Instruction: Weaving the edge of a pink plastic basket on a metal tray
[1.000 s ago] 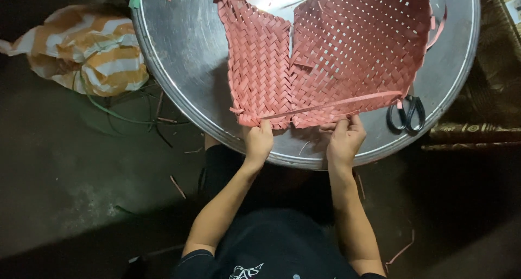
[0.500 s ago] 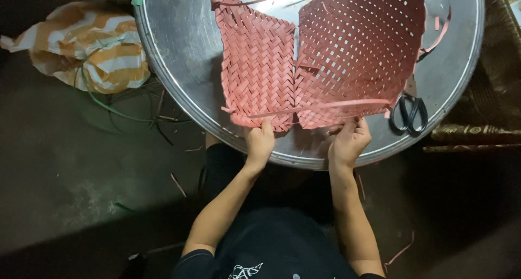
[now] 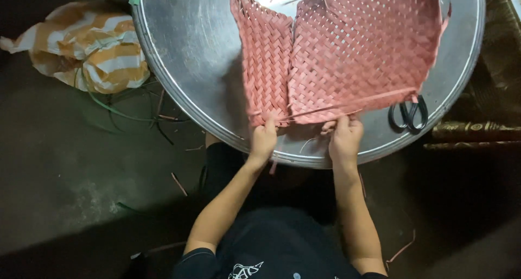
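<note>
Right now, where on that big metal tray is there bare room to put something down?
The round metal tray is bare on its left side, between its rim and the pink woven mat. It is crowded along the near edge by both hands and at the right by black-handled scissors.

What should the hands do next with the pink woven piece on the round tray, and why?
Probably tuck the loose strip along the near edge into the weave. Both the left hand and right hand pinch the near edge of the pink woven mat, and that strip lies slanted across it, unwoven. The scissors lie untouched on the metal tray.
</note>
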